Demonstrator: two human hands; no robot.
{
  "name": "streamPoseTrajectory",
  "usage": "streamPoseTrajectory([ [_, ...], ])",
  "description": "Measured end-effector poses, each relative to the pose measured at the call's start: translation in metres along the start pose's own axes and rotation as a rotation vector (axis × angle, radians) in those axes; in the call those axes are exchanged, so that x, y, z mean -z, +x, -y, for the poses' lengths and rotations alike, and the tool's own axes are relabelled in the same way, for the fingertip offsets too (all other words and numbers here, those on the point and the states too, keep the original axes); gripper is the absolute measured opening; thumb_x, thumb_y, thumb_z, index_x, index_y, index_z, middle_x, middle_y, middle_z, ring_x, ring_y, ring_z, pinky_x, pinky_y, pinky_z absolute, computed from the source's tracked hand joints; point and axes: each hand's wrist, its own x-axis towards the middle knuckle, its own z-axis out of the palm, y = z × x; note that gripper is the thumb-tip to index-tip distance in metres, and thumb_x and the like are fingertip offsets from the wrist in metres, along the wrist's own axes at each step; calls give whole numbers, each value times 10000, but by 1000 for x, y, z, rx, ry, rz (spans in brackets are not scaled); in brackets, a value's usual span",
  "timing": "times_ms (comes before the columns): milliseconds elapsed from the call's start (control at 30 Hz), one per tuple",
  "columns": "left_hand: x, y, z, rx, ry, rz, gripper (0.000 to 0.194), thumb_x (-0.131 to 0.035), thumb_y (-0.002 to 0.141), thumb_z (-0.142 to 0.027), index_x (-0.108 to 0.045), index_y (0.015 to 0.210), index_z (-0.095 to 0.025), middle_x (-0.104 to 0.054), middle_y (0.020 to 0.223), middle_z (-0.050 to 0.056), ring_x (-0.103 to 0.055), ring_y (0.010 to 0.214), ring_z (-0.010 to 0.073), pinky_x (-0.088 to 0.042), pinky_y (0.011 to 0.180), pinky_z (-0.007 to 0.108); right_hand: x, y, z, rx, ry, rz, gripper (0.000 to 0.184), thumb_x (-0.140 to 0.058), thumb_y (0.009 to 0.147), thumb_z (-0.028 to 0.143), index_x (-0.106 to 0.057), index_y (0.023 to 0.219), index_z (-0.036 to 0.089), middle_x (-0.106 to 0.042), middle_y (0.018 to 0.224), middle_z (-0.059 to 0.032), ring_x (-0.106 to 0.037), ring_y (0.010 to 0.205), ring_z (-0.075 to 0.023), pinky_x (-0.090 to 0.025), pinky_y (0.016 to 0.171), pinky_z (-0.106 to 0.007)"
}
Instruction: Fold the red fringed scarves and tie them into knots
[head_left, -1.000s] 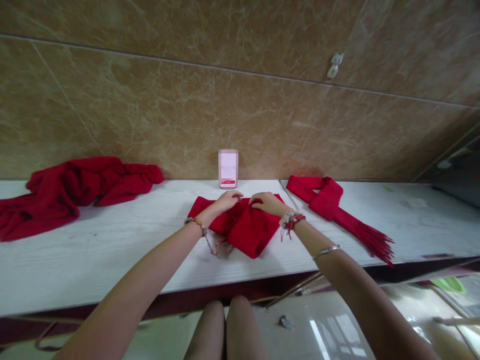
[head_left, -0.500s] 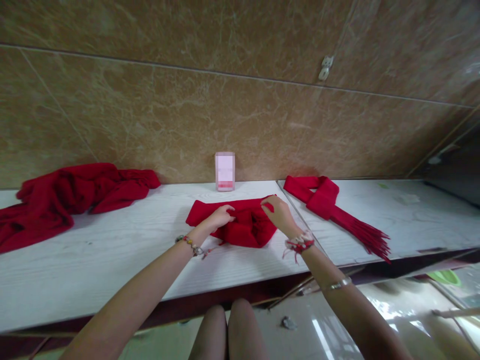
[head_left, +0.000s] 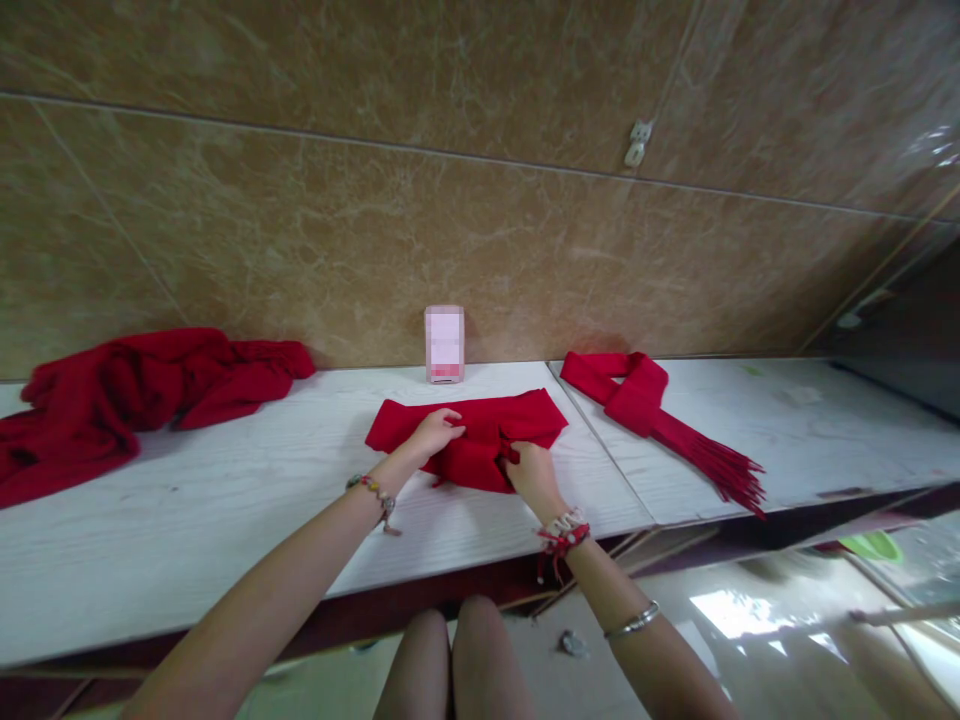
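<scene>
In front of me on the white wood-grain table lies a folded red scarf (head_left: pixel 480 412). My left hand (head_left: pixel 439 432) rests on its left half, thumb and fingers closed on the cloth. At the near right part of the scarf, my right hand (head_left: pixel 529 468) pinches a fold, its fingertips partly sunk in the cloth. A second red scarf (head_left: pixel 637 400), looped and with a fringed end, lies to the right. On the left is a loosely heaped red scarf (head_left: pixel 150 395), apart from both hands.
A phone (head_left: pixel 445 345) leans upright against the brown marbled wall (head_left: pixel 315 250) behind the scarf. The white table (head_left: pixel 247 520) has a seam right of centre. A small white hook (head_left: pixel 637 144) is on the wall. A green basin (head_left: pixel 871 545) sits low at the right.
My right hand has moved from the scarf's upper right edge down and left to its near fold. My left hand stays on the cloth. The view has shifted slightly.
</scene>
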Motion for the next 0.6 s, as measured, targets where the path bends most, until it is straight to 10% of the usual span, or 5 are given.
streamPoseTrajectory([
  [300,7,-4,-6,-78,136,-60,194,-580,738,-116,-597,931,-121,-636,756,36,-604,732,155,-446,676,237,48,-27,-31,-90,407,-317,245,-497,669,367,-552,529,173,-475,456,29,-397,475,-114,-266,484,-246],
  [600,-5,-16,-11,-135,301,-16,275,-506,820,-172,-557,1082,-106,-657,858,78,-618,804,168,-452,698,236,49,-21,-33,-249,1071,-214,234,-565,535,407,-559,599,183,-573,568,4,-479,561,-137,-350,521,-251],
])
